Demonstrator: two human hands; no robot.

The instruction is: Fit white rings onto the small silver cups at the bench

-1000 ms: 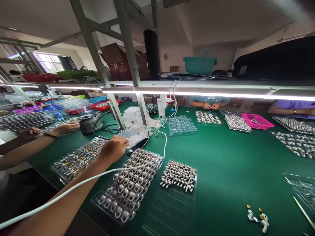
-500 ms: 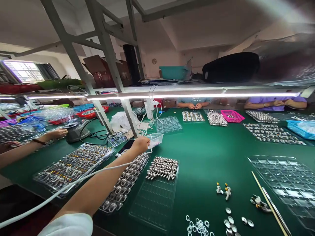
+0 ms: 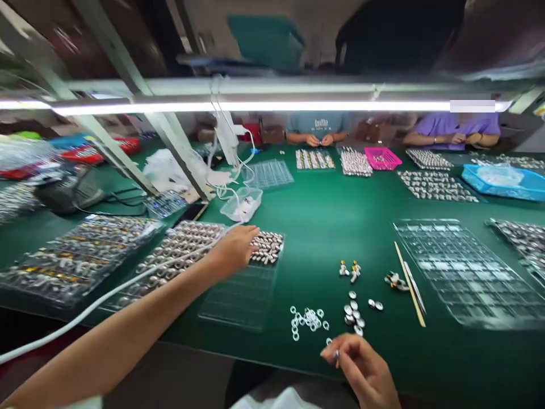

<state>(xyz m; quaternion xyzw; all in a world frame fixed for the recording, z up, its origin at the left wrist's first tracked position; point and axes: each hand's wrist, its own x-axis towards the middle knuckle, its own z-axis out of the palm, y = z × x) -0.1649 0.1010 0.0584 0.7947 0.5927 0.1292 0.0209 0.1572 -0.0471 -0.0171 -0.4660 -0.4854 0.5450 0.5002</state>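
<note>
My left hand (image 3: 234, 249) reaches over the upper end of a clear tray (image 3: 240, 301), its fingers stretched out near the rows of small silver metal parts (image 3: 269, 246). Nothing shows in those fingers. Low at the front edge of the table, my right hand (image 3: 364, 369) pinches a small silver metal part (image 3: 336, 354), mostly covered by the fingertips. Just beyond it are loose white rings (image 3: 310, 319) and several round silver caps (image 3: 352, 311). Two small silver pieces with orange tips (image 3: 349, 270) stand farther back.
To the left are a tray of ring-shaped parts (image 3: 187, 238), a fuller tray (image 3: 85, 250) and a white cable (image 3: 128, 288) crossing my forearm. A clear box (image 3: 242, 204) stands behind. Rightward lie a thin stick (image 3: 409, 284), tweezers-like tool (image 3: 415, 288) and clear tray (image 3: 460, 272). Two co-workers sit opposite.
My left hand has come back from the clear box to the tray of silver parts, its fingers now extended. My right hand has come into view. The camera has tilted down.
</note>
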